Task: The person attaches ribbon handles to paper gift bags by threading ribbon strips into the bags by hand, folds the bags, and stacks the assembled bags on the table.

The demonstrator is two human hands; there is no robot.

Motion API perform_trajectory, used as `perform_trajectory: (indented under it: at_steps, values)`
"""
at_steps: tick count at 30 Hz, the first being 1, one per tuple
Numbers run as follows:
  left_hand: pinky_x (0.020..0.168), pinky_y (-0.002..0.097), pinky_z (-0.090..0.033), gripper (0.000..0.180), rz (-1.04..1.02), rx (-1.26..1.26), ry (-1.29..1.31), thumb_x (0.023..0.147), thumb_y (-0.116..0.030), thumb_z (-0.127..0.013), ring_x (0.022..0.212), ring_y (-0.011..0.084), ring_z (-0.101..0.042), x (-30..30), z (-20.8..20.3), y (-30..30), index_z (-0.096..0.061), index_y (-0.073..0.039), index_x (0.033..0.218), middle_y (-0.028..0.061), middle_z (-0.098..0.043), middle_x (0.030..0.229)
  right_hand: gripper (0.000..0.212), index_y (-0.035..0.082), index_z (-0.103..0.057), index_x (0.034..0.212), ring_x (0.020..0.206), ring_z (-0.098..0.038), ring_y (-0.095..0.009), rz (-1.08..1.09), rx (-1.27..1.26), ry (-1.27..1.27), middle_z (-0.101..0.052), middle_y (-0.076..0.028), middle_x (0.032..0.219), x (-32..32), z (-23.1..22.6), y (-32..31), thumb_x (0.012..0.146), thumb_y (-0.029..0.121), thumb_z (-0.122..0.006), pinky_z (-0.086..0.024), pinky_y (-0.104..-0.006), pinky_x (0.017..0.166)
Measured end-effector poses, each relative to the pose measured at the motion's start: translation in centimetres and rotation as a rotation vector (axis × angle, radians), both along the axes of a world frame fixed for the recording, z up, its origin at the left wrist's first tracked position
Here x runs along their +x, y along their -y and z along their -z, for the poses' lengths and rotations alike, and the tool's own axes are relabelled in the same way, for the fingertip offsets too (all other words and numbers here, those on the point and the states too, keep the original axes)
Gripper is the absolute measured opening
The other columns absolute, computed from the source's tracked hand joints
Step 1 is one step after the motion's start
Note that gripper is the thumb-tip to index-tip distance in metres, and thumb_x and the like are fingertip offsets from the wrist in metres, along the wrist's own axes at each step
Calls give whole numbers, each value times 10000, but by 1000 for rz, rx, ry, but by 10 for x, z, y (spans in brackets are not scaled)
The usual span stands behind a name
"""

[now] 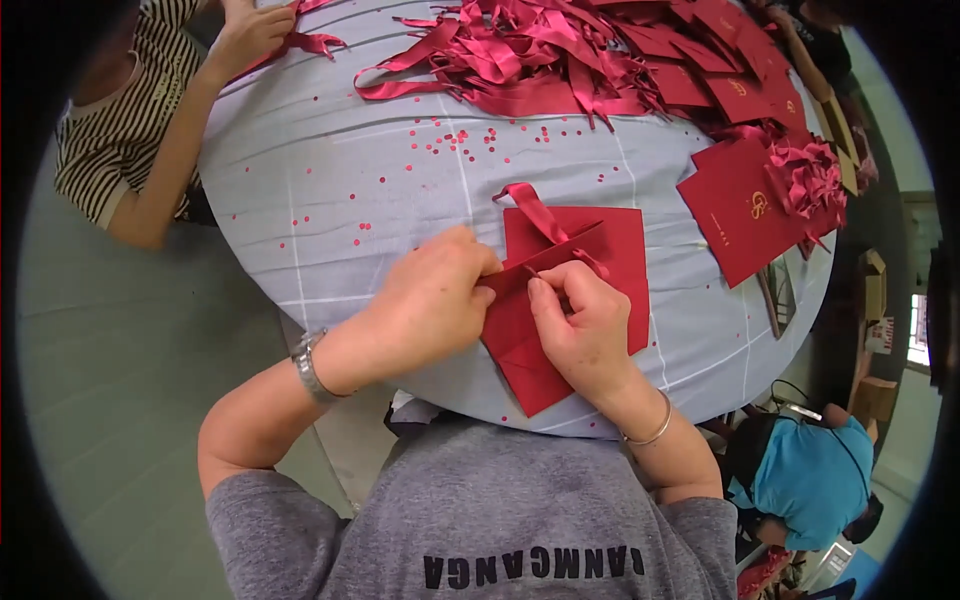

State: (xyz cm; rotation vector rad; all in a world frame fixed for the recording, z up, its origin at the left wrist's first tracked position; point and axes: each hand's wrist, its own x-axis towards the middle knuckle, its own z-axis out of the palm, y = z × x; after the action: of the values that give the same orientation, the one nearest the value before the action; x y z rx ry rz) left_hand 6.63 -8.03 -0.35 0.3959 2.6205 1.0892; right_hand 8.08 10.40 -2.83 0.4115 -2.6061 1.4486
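Note:
A dark red folded paper bag (610,250) lies flat on the pale grey cloth-covered table (330,200) in front of me. My left hand (430,295) pinches its upper left edge. My right hand (580,320) rests on the bag's middle, fingers closed on the edge where a red ribbon (535,210) passes through. The ribbon loops up and away from the bag's top. The lower corner of the bag (530,385) sticks out below my hands.
A heap of red ribbons (520,55) and stacked red bags (745,205) fill the far and right side of the table. Small red paper dots are scattered about. A person in a striped top (130,120) works at the far left; another in blue (810,480) sits at lower right.

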Motion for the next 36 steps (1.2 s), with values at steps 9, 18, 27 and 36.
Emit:
perform_trajectory:
  at_steps: [9, 18, 27, 36]
  values:
    - [737, 269, -439, 120, -162, 246, 406, 835, 15, -601, 803, 117, -525, -4, -9, -1, -639, 38, 946, 29, -540, 891, 56, 11, -627, 770, 540, -582, -184, -179, 0, -60, -613, -94, 672, 2, -4, -5, 775, 17, -682, -426, -282, 477]
    - [738, 257, -436, 117, -185, 355, 399, 839, 46, -582, 810, 103, -524, -1, -3, 2, -644, 30, 937, 20, -554, 914, 56, 18, -630, 772, 543, -588, -193, -189, 14, -74, -614, -94, 668, 3, -3, -2, 773, 22, -686, -430, -287, 482]
    - [691, 234, -440, 89, -189, 361, 359, 847, 27, -603, 770, 59, -512, 0, 0, 6, -648, 23, 924, -9, -544, 872, 66, 11, -615, 756, 553, -600, -225, -165, 118, -79, -609, -117, 662, -1, -5, 3, 797, 25, -665, -446, -304, 499]
    - [693, 360, -478, 149, -112, 321, -188, 787, 1, -634, 795, 283, -595, 14, 14, -1, -692, -15, 923, 143, -605, 833, 104, 38, -603, 717, 586, -618, -338, -126, 292, 15, -599, -163, 631, -8, -23, 11, 794, 90, -649, -475, -417, 517]
